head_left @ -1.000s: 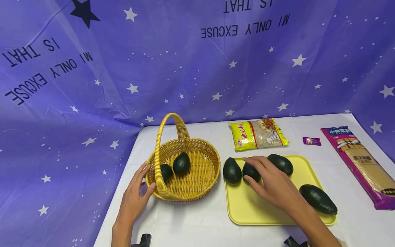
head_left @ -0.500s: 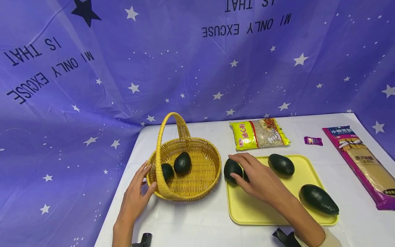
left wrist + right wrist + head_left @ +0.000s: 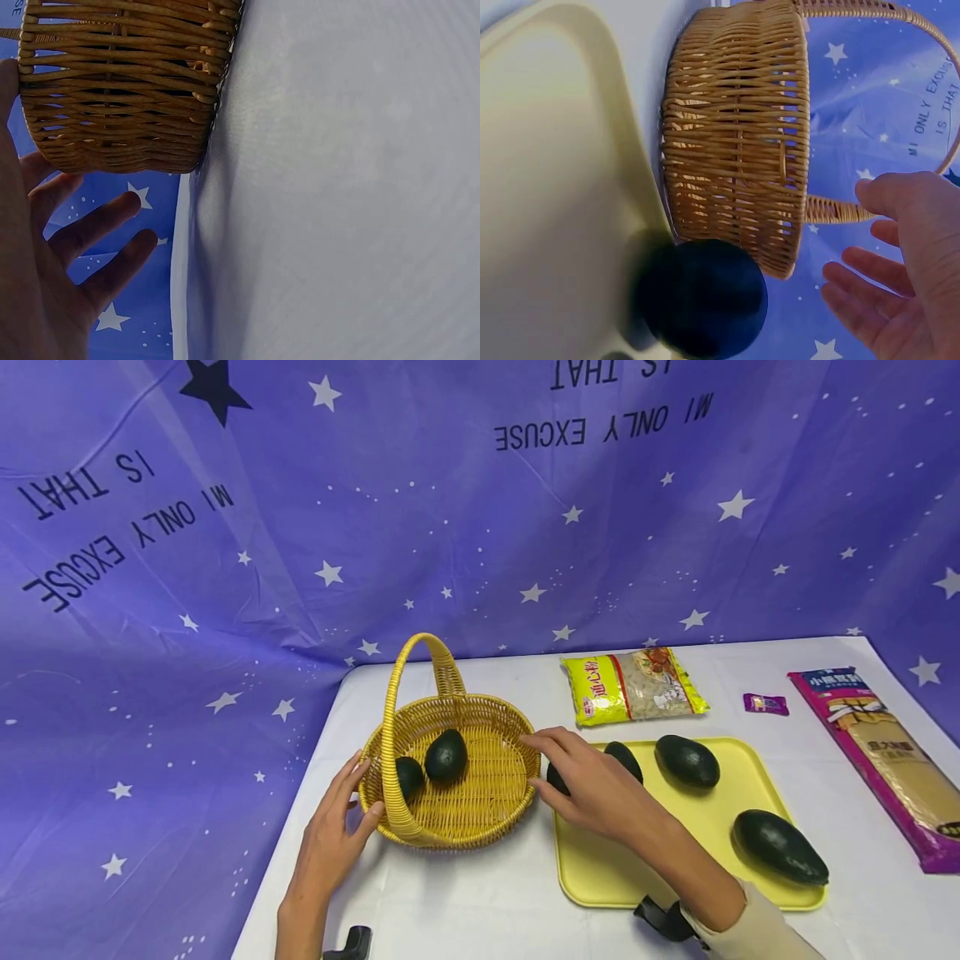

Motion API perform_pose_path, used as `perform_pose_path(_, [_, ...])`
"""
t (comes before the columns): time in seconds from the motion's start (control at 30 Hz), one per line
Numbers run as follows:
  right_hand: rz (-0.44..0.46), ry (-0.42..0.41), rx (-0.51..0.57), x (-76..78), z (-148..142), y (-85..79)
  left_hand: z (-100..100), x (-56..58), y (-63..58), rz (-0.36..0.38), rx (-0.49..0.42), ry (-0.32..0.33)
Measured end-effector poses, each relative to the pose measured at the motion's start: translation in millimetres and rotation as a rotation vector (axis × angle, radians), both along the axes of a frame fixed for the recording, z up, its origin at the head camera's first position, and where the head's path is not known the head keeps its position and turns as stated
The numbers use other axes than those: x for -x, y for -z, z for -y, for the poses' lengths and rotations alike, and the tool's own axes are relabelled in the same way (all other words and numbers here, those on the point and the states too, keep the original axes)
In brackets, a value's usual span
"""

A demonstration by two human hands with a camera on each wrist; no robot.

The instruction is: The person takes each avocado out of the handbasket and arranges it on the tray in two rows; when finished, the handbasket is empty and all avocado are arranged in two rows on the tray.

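Note:
A yellow wicker basket (image 3: 480,822) with a tall handle stands left of centre, holding two dark green avocados (image 3: 446,757). My left hand (image 3: 330,835) touches its left rim; in the left wrist view the fingers lie loosely spread beside the woven wall (image 3: 120,112). At the basket's right rim is my right hand (image 3: 592,785), fingers apart and holding nothing, as the right wrist view confirms. Beneath and behind that hand, avocados (image 3: 624,760) sit on a pale yellow tray (image 3: 600,881), one partly hidden. An avocado (image 3: 705,300) also shows low in the right wrist view.
Two more avocados lie on the tray, one at the back (image 3: 686,762) and a longer one (image 3: 780,847) at right. Behind stand a yellow pasta bag (image 3: 633,687) and a small purple packet (image 3: 766,703). A long purple noodle pack (image 3: 881,760) lies far right.
My right hand has moved left, from over the avocados on the tray to the basket's right rim. My left hand stays at the basket's left side. The avocados stay about where they were.

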State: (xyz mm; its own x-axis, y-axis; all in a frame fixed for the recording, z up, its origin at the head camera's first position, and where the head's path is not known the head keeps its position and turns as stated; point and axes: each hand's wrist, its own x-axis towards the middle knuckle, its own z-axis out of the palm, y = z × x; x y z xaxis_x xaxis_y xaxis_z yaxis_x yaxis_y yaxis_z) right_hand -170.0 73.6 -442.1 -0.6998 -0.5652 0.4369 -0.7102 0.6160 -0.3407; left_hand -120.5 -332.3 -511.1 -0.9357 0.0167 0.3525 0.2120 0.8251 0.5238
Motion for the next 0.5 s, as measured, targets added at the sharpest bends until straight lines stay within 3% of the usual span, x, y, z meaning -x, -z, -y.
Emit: perform_pose_path(0.5, [0.026,-0.07,-0.03,14.4,26,1.7,-2,-0.7,-1.5,-0.004,-0.007,0.01])
